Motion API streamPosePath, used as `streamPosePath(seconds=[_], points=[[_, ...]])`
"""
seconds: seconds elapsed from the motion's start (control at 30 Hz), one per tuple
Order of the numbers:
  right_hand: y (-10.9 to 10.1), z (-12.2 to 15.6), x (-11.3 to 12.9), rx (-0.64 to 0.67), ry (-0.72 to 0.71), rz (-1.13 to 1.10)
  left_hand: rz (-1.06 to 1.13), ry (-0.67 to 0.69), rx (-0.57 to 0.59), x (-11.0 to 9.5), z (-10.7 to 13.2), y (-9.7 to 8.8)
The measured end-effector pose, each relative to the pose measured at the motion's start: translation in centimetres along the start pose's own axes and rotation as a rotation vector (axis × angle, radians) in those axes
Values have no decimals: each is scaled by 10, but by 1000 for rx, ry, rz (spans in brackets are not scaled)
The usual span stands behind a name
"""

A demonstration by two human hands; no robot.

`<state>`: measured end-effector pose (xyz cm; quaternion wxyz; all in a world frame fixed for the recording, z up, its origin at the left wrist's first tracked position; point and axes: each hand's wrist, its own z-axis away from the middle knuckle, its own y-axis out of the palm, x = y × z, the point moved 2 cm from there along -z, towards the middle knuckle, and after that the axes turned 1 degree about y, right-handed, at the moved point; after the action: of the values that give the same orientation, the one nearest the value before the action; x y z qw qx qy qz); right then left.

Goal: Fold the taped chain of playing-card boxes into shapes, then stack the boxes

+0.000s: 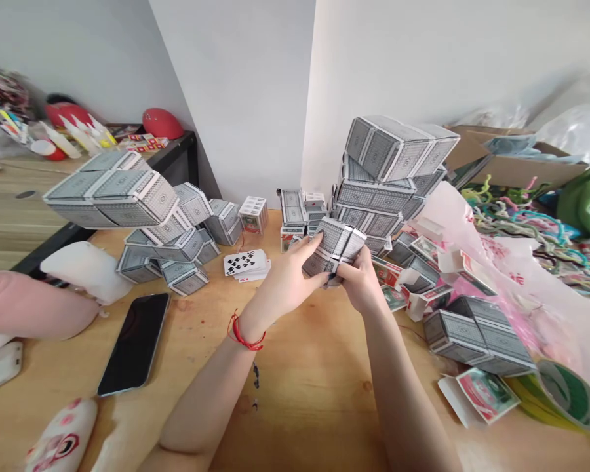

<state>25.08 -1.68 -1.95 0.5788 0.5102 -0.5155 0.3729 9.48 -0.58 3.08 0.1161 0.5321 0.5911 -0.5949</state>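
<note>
Both my hands hold a small block of grey-patterned playing-card decks [335, 244] above the middle of the wooden table [295, 387]. My left hand [286, 283], with a red string at the wrist, grips its left side, fingers wrapped round it. My right hand [358, 282] pinches its lower right edge. Just behind the block rises a tall stack of the same grey decks [391, 177]. A loose fan of cards [246, 263] showing spades lies to the left of my hands.
Another heap of grey decks [142, 216] stands at the left. A black phone [136, 341] lies face up near it. A person's pink sleeve [29, 311] rests at the far left. Open card boxes [482, 393], a pink plastic bag [521, 282] and coloured cords crowd the right.
</note>
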Motion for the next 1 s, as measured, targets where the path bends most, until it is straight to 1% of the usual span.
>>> streamPosePath(seconds=[0.1,0.27,0.4,0.5,0.63,0.77,0.9,1.0], points=[[1,0,-1,18,32,-29,-58,27,-12,-1,0,0],[5,0,2,118,109,-90,-86,96,-65,0,0,0],[7,2,5,155,116,-136,-97,94,-70,0,0,-1],[9,3,7,154,123,-143,-124,86,-55,-1,0,-1],[10,4,8,160,140,-167,-110,113,-43,-2,0,-3],[11,5,11,178,145,-182,-112,110,-7,-4,2,-8],[10,6,13,143,121,-129,-122,126,36,-8,3,-11],[8,4,12,135,93,-127,-125,138,31,-10,3,-10]])
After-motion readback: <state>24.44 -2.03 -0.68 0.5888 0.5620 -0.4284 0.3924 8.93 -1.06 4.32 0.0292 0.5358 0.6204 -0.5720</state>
